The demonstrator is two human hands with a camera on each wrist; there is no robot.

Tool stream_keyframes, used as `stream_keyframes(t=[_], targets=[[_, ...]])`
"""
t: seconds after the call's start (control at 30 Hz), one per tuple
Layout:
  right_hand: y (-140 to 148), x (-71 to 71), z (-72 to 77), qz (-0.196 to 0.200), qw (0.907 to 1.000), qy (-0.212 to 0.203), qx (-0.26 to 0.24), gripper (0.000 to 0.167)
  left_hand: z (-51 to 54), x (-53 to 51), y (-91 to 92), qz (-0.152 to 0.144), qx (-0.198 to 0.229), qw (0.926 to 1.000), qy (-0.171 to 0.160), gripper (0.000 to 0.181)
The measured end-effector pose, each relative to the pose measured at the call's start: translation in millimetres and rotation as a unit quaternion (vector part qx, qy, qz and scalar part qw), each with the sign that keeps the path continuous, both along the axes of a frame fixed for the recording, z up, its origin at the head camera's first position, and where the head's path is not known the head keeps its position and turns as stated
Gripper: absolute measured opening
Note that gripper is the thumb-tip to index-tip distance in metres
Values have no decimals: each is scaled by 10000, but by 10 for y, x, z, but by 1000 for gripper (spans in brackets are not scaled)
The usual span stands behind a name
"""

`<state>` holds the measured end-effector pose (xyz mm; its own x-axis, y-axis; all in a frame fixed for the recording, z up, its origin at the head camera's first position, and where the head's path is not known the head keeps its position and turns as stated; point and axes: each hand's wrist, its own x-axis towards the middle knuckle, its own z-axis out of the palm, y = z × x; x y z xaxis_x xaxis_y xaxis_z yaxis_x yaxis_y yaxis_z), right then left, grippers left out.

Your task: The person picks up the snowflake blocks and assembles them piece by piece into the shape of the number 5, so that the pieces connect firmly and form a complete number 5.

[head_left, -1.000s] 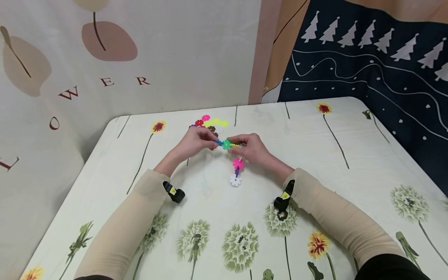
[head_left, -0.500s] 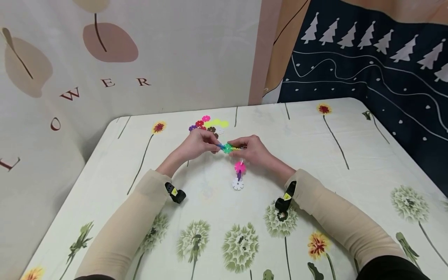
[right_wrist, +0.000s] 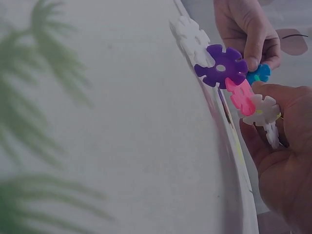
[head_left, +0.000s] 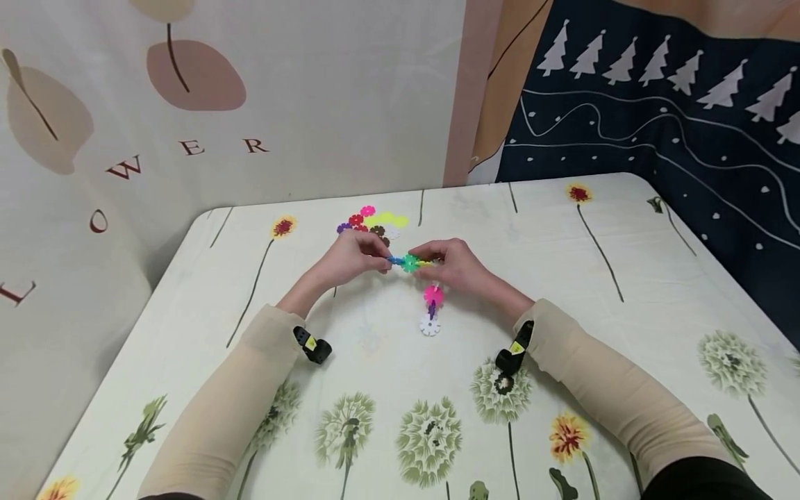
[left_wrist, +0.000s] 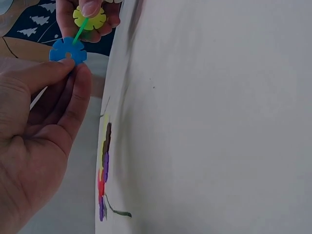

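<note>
My left hand (head_left: 353,258) pinches a blue notched snowflake disc (left_wrist: 57,48) between thumb and fingers. A green disc (head_left: 410,263), seen edge-on in the left wrist view, joins it to a yellow disc (left_wrist: 96,21). On that yellow disc my right hand (head_left: 457,267) has a thumb-and-finger grip. From the right hand's side hangs the rest of the chain: whitish discs (right_wrist: 263,111), a pink disc (right_wrist: 241,97), a purple disc (right_wrist: 233,78) and a white end disc (right_wrist: 191,41). The right fingers partly hide the joints there.
Behind the left hand lies a pile of loose discs: pink (head_left: 367,210), red (head_left: 355,219), yellow (head_left: 387,219), brown (head_left: 385,242) and purple (head_left: 344,228). A flower-print cloth (head_left: 375,361) covers the table. A curtain wall (head_left: 350,104) rises behind its far edge.
The right hand has shifted slightly right, and the hanging pink, purple and white discs swung right with it. The green disc moved a little right too. The left hand stays almost in place, still pinching.
</note>
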<state>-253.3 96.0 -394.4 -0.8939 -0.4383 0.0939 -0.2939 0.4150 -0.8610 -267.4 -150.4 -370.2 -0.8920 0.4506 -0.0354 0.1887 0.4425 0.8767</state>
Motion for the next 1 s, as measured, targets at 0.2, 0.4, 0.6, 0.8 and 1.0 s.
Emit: stream_keyframes(t=[0.2, 0.4, 0.6, 0.8, 1.0], targets=[[11, 5, -2, -34, 9999, 10, -116, 40, -3, 2, 30, 98, 177, 9998, -47, 10], [1, 4, -7, -95, 9995, 35, -283, 37, -4, 6, 67, 165, 293, 9994, -75, 10], [-32, 6, 3, -146, 9982, 117, -578, 29, 2, 20, 101, 187, 433, 9988, -98, 9], [-63, 16, -5, -90, 9949, 376, -928, 19, -13, 19, 141, 149, 534, 9985, 12, 9], [-87, 17, -22, -60, 9925, 477, -1126, 10, -16, 11, 143, 110, 471, 9988, 31, 9]])
